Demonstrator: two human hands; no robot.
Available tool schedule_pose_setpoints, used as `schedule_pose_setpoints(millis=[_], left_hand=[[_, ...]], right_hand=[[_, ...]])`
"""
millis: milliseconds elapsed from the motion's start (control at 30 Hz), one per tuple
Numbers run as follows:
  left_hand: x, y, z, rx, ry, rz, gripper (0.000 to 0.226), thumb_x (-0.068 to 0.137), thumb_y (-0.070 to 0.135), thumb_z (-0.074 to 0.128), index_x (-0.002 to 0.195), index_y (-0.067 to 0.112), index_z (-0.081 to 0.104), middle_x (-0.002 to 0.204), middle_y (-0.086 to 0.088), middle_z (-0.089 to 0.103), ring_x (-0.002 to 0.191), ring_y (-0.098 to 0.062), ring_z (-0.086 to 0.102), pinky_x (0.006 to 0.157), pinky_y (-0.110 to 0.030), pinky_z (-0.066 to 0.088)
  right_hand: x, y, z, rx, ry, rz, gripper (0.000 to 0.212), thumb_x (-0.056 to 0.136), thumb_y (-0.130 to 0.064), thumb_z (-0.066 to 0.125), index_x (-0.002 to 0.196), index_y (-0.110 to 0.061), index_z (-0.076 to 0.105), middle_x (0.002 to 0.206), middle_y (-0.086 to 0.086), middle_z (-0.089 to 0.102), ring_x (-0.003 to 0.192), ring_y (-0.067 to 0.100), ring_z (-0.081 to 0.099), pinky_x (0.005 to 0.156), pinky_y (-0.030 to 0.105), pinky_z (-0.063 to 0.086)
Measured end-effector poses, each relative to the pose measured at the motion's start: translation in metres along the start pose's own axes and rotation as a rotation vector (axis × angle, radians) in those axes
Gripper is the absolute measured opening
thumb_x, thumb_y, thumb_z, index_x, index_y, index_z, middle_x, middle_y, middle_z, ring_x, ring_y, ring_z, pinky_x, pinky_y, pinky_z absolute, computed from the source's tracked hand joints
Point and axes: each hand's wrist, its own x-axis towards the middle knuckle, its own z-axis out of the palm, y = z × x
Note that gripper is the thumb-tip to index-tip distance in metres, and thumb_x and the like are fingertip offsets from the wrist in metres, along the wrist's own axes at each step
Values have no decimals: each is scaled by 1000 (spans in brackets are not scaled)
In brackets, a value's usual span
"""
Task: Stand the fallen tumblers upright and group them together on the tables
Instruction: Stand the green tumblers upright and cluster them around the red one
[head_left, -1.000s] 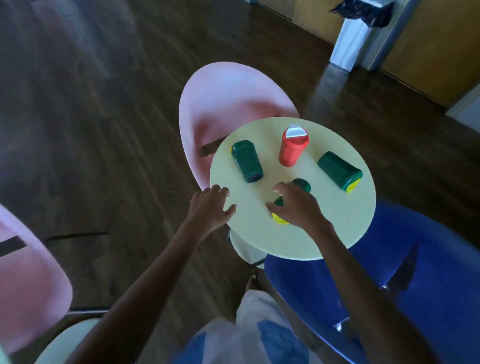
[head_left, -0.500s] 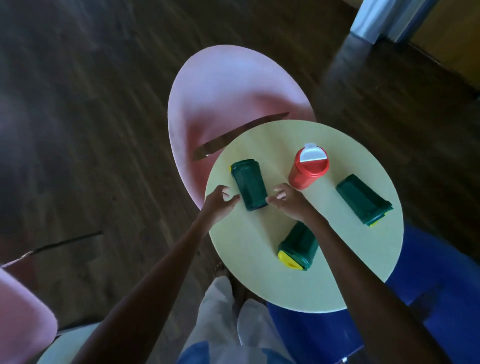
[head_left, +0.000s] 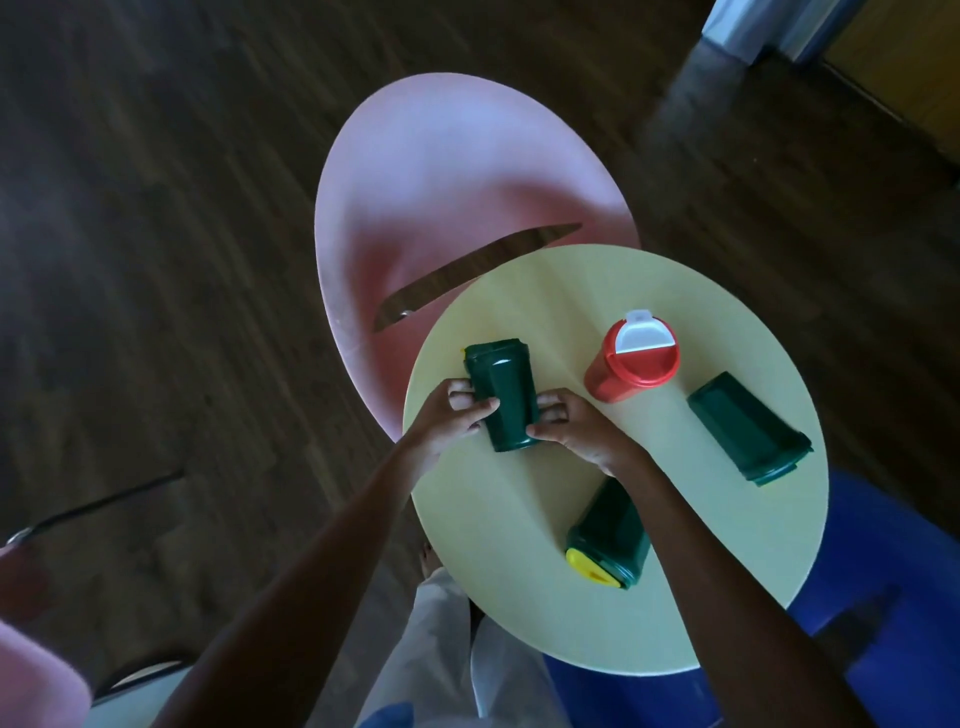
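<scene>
Head view: both hands clasp one green tumbler (head_left: 506, 400) lying on the table (head_left: 519, 597).
Left hand (head_left: 451, 422): grip closed on it.
Right hand (head_left: 574, 430): likewise, forearm covering the near tumbler (head_left: 608, 540).

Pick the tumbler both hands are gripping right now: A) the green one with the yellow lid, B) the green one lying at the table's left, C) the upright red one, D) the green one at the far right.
B: the left hand and right hand clasp the lying green tumbler from either side.

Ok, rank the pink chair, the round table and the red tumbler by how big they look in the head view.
1. Round table and pink chair: they look close in size, and the table hides part of the chair while sitting nearer the camera, so I won't rank them.
2. Red tumbler: clearly the smallest.
</scene>
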Motion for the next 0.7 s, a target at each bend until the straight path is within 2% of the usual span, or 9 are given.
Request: schedule_pose_setpoints(millis=[100,167,233,300,400,500,600,667,700], left_hand=[[-3,7,-4,21,-14,110,53,79,10,75,125,12,48,124,-10,58,108,-16,61,91,-39,53],[-7,18,-6,17,-25,174,54,78,11,76,125,15,49,125,-7,57,103,-11,63,92,-38,53],[-11,28,-7,25,-33,235,55,77,16,77,125,19,49,126,-4,58,102,-8,64,92,-35,52],[-17,38,-8,47,-26,291,58,76,17,78,126,18,49,126,-1,58,101,2,62,89,-27,52],[-26,52,-10,57,-10,372,54,78,12,76,124,17,50,117,6,61,99,2,63,78,-16,52],[-33,62,-11,49,8,447,50,79,6,74,123,15,52,113,13,61,99,3,62,72,-11,50],[-35,60,-14,61,33,510,60,78,8,76,131,15,49,127,11,56,107,1,60,76,-17,52],[-34,52,-15,51,38,489,64,77,10,77,133,17,47,132,12,54,108,1,60,79,-24,54],[-34,48,-15,38,38,461,64,77,10,77,133,18,48,127,16,55,106,5,60,81,-27,55]], right_hand=[[-2,-6,1,84,54,-98,58,76,5,71,126,-7,45,108,7,59,97,19,60,77,21,53],[-3,-10,0,120,75,-161,65,73,7,74,129,-10,45,114,7,57,97,17,61,80,23,53],[-6,-15,0,116,108,-231,72,69,1,78,132,-11,45,119,5,57,101,17,62,84,25,53],[-10,-20,0,125,161,-287,73,65,-7,78,131,-15,46,119,2,60,106,18,62,88,28,52],[-15,-26,1,156,207,-352,65,73,1,75,127,-21,47,113,-7,61,109,16,60,87,25,53],[-19,-31,2,192,218,-394,61,76,2,73,127,-21,48,115,-3,61,108,12,60,82,19,53],[-20,-33,5,220,213,-384,57,78,-1,72,128,-17,50,119,0,61,107,11,59,79,17,54],[-18,-29,8,217,210,-362,57,77,-2,73,127,-19,51,123,-1,61,111,13,59,84,25,54],[-16,-25,9,215,210,-351,58,76,-3,74,126,-22,52,124,-1,61,113,14,58,87,31,54]])
